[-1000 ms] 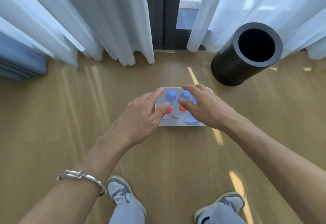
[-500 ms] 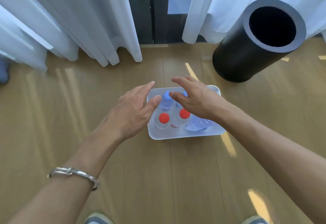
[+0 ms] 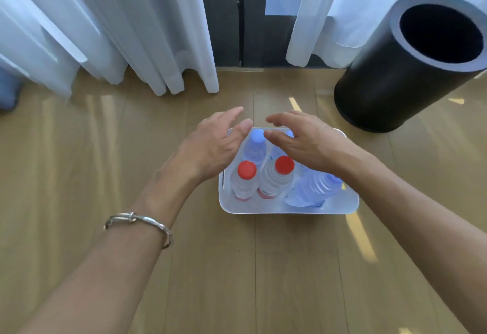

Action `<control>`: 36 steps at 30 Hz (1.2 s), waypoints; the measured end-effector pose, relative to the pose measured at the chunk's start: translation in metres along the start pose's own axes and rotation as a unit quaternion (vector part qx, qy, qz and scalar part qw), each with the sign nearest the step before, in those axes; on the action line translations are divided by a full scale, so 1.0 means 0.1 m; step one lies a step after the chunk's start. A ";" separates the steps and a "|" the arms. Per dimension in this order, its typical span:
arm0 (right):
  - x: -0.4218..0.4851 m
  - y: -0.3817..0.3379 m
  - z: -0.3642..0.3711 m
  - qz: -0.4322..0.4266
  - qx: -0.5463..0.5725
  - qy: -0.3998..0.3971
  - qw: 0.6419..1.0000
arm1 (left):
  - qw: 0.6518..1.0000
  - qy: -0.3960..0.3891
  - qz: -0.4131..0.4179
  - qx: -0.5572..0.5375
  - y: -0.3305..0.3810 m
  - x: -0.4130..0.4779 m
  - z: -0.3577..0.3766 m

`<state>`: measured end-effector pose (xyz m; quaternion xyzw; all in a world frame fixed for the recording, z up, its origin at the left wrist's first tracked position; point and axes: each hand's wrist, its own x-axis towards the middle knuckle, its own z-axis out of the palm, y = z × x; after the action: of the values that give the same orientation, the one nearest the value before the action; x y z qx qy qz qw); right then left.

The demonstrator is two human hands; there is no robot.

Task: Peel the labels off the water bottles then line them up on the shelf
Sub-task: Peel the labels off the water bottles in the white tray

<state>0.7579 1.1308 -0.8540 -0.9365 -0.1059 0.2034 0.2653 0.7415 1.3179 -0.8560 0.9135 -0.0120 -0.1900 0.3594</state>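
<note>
We cannot make out any labels clearly: only a thin red band shows low on the two nearer bottles, and their lower bodies are hidden by the near wall of the white rounded-rectangle plastic tub (image 3: 287, 210) that holds them. The tub stands on the pale wooden plank floor (image 3: 237, 281), and its far rim is largely covered by our hands. Inside, along the near left side, two clear ribbed plastic bottles with red screw caps (image 3: 247, 169) stand upright side by side, touching. Behind them, toward the far left corner, a clear bottle with a pale blue cap (image 3: 257, 136) stands upright; a second blue cap just beside it is almost wholly hidden under our right hand. In the near right corner a bluish clear ribbed bottle (image 3: 313, 189) lies tilted, its cap end covered by our right wrist. Our left hand (image 3: 210, 146) hovers over the tub's left edge with fingers spread and loosely curved, holding nothing. Our right hand (image 3: 303, 141) hovers over the far right part, fingers likewise spread and empty; whether either palm touches a bottle beneath we cannot tell. A twisted silver metal bracelet (image 3: 139, 221) circles our left wrist. A matte black cylindrical bin with a thick grey rim (image 3: 395, 78) stands well apart at the upper right, cut off by the frame edge. Sheer white curtains (image 3: 118, 31) hang to the floor beyond.
</note>
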 end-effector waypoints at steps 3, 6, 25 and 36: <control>-0.12 0.10 0.08 0.019 0.020 0.001 1.000 | 1.000 -0.001 -0.010 -0.017 -0.07 -0.21 0.12; -0.13 0.17 0.10 0.031 0.026 0.010 0.999 | 1.000 -0.019 -0.024 0.003 -0.21 -0.38 0.19; -0.99 1.07 0.19 0.130 0.062 0.022 0.989 | 0.972 -0.065 0.124 0.188 0.71 -0.16 1.04; -0.46 1.12 0.30 0.161 0.077 0.102 0.979 | 0.959 0.024 0.209 0.192 0.48 -0.32 0.97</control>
<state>0.7139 1.0370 -0.9226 -0.9339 0.0895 0.1543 0.3099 0.6830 1.2240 -0.8781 0.9469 -0.2301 -0.0831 0.2087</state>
